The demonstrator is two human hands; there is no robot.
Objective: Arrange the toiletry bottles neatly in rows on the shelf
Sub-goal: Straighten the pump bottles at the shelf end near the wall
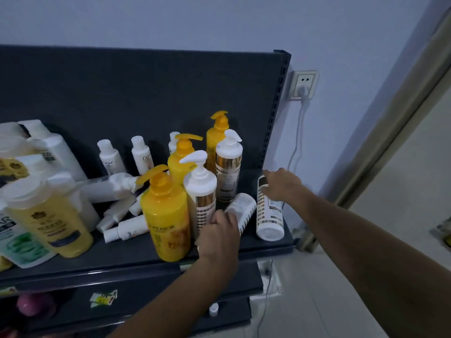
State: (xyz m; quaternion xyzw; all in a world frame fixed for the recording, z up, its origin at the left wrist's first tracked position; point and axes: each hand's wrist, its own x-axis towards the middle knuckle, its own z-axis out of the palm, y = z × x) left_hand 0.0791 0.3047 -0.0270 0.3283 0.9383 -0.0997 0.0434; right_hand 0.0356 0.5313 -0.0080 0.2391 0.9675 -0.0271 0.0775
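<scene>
Head view shows us reaching with both arms to the right end of the dark shelf (122, 254). Our left hand (218, 236) has its fingers curled round the lower part of a leaning white bottle (241, 209) patterned with gold squares, which tilts on the shelf just beyond the knuckles. Against the left side of that hand stands a front white pump bottle (200, 189), and just left of it a front yellow pump bottle (168, 215), both upright. Behind them, beyond the left hand, a rear yellow pump bottle (181, 162) and a rear white pump bottle (229, 164) stand upright too. Our right hand (280, 186), right of the left one and farther back, closes its fingers over the far end of a gold-squared bottle (269, 220), whose flat base faces us near the shelf's right edge. Well to the left of both hands, small white bottles (122, 228) lie jumbled.
</scene>
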